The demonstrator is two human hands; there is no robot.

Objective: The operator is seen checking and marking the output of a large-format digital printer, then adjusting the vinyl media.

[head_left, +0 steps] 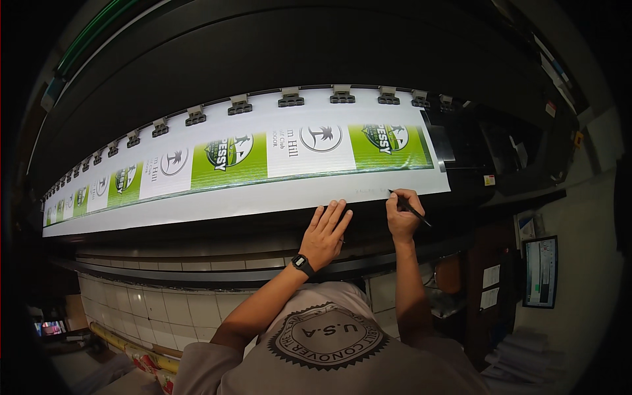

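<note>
A long printed sheet (234, 155), patterned with alternating green and white emblem panels, is laid across the front of a large black machine (263, 46); all places are given relative to this sheet. The two hands are held apart at its near margin. The left hand (322, 230), with a wristwatch (302, 264) strapped at the wrist, is placed palm down with fingers spread, the fingertips at the near edge, a short stretch of which is covered. By the right hand (403, 217), set near the sheet's right end, a dark pen (411, 209) is gripped, its tip directed at the blank margin; faint marks are seen left of the tip. The far edge is overlapped by a row of grey clamps (291, 97), by which the sheet is partly hidden. The right end is bordered by a metal plate (446, 149). Well beyond that end, toward the wearer, are found a monitor (540, 271) and posted papers (490, 286). Below the near edge, a tiled floor (204, 309) and a yellow tube (131, 345) are seen.
</note>
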